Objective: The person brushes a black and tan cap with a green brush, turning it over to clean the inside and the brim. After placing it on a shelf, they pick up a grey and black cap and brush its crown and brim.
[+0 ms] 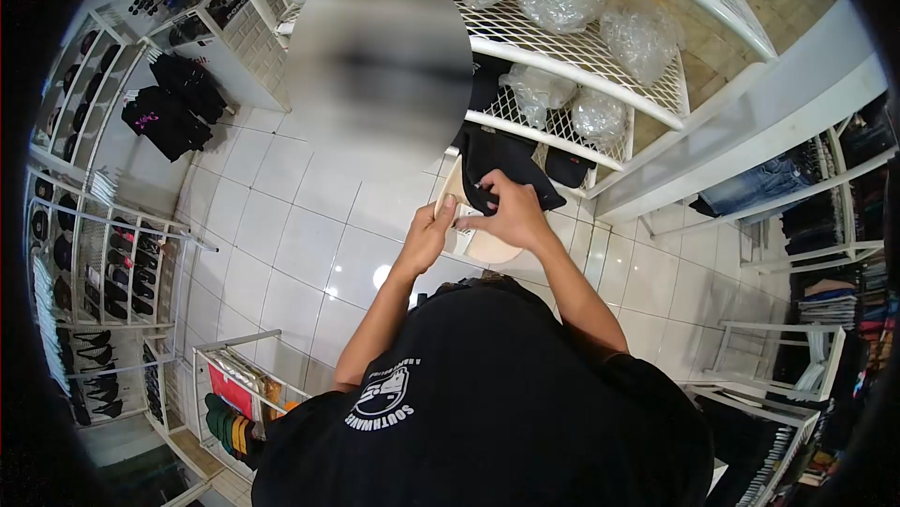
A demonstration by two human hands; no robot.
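The cream piece [492,247], perhaps a cap, looks light and fairly stiff – best held by its rim, where the left hand [427,238] has it clamped, thumb on top. The black cloth [506,152] against it looks soft and likely to fold; the right hand [514,211] curls over its near edge, but I cannot tell whether the fingers close on it. The cream piece slants from beyond the left grip towards the body, its long axis uncertain – the cloth points outward. Beyond the grips stands a wire-mesh rack [579,149]; below them lies the tiled floor [281,263]
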